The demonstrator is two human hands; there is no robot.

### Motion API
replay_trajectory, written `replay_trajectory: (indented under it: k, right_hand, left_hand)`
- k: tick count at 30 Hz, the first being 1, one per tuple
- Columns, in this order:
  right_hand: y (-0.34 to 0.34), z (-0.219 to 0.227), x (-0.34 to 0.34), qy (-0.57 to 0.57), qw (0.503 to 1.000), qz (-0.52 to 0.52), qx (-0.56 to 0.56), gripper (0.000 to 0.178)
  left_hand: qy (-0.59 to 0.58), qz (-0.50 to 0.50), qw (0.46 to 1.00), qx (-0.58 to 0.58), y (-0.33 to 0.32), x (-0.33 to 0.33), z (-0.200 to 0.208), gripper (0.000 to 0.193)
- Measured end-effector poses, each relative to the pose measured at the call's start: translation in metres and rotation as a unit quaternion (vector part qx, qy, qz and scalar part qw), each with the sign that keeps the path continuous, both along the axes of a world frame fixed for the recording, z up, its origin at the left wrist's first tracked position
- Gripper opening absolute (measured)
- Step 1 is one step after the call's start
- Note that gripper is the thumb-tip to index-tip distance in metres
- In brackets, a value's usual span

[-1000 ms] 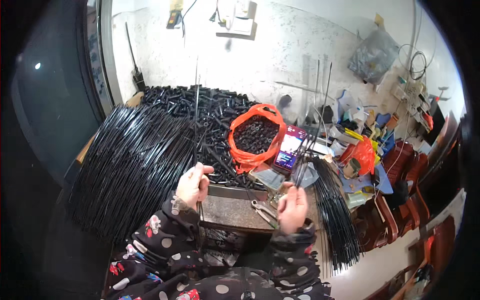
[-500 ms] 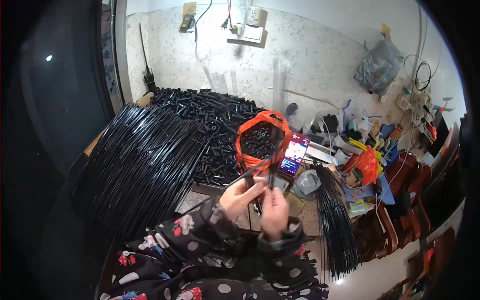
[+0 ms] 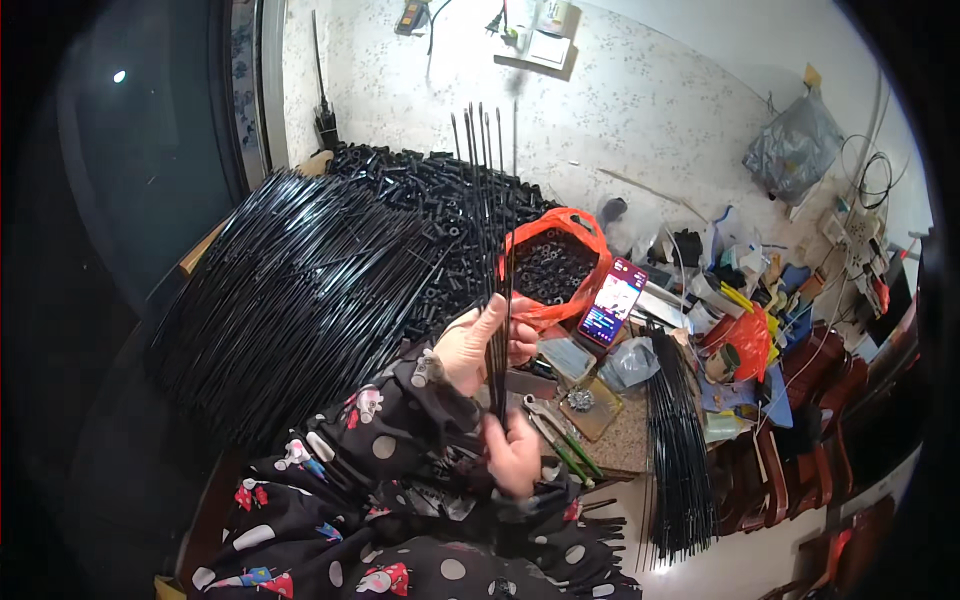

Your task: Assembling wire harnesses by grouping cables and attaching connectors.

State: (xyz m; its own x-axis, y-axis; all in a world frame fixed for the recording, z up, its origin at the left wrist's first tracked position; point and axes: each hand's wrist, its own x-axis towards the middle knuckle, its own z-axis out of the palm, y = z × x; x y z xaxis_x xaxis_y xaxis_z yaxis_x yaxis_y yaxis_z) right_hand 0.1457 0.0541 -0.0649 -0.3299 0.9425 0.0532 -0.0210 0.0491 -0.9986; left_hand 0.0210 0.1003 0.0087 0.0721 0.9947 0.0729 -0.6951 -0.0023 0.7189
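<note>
A thin bundle of long black rods (image 3: 498,375) stands nearly upright in front of me, its tips fanned apart against the wall. My left hand (image 3: 468,350) is closed round the bundle at mid-height, thumb across the front and fingertips on the far side. Lower down, my right hand (image 3: 515,458), a little blurred, grips the rods' bottom ends. Just beyond the hands, an orange-red plastic bag (image 3: 592,236) lies open with small black parts inside. A heap of short black tube-like pieces (image 3: 430,190) lies behind the rods.
A large stack of black rods (image 3: 300,290) fills the left side; another bunch (image 3: 682,450) hangs over the table's right edge. Green-handled pliers (image 3: 570,445), a shallow tray (image 3: 605,420), a lit phone (image 3: 613,300) and a clear bag (image 3: 630,365) lie right of my hands. Clutter stands farther right.
The rods have come upright, fanned at the top. My right hand has moved down and left to their lower ends. The view has shifted, and the pliers and tray now show.
</note>
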Motion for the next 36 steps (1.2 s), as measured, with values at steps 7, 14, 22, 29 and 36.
replay_trajectory:
  k: [7,14,22,29,36]
  right_hand:
    - [0.008,-0.004,0.001,0.053,0.997,0.064,0.001,0.02]
    - [-0.001,0.005,-0.003,0.15,0.981,0.11,-0.057,0.018]
    - [0.016,-0.073,0.03,-0.047,0.978,0.203,-0.007,0.016]
    - [0.027,-0.078,0.037,0.139,0.975,0.163,-0.065,0.047]
    - [0.073,-0.026,0.005,0.212,0.841,0.113,-0.485,0.062]
  left_hand:
    - [0.083,-0.044,0.994,-0.048,-0.007,-0.003,-0.024,0.037]
    - [-0.045,-0.044,0.996,-0.071,0.016,-0.042,0.002,0.082]
    - [0.08,-0.031,0.996,-0.027,0.021,-0.023,-0.01,0.031]
    - [0.291,-0.141,0.945,0.05,-0.004,-0.027,-0.022,0.014]
    - [0.481,-0.126,0.735,0.46,-0.044,-0.013,-0.113,0.029]
